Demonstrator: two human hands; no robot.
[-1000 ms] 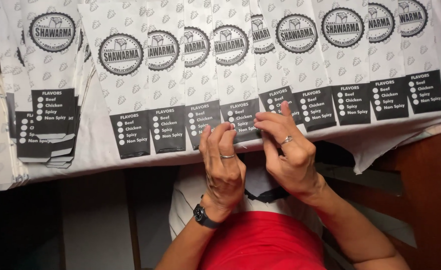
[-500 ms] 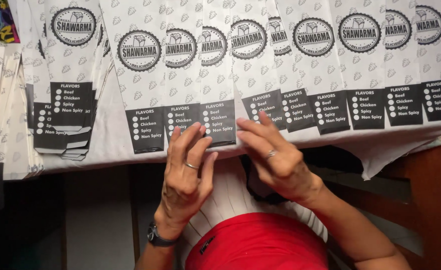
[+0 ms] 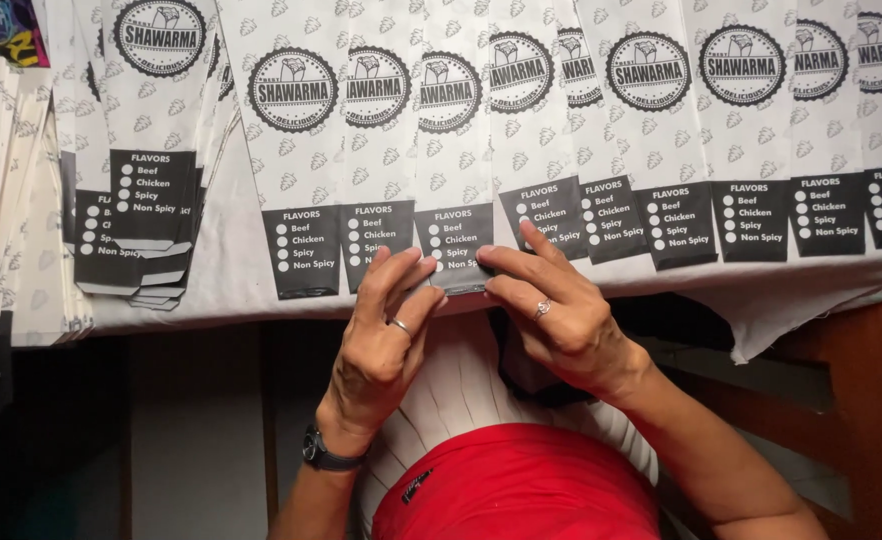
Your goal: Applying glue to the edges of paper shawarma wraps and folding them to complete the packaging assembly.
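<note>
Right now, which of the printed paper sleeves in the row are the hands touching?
The third sleeve from the left in the row: both hands pinch its black bottom edge, left hand and right hand. The others lie untouched.

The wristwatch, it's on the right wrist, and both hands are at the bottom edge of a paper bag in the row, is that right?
Not quite. The head view shows the wristwatch on the left wrist. Both the left hand and right hand are at the bottom edge of a paper bag in the row.
</note>
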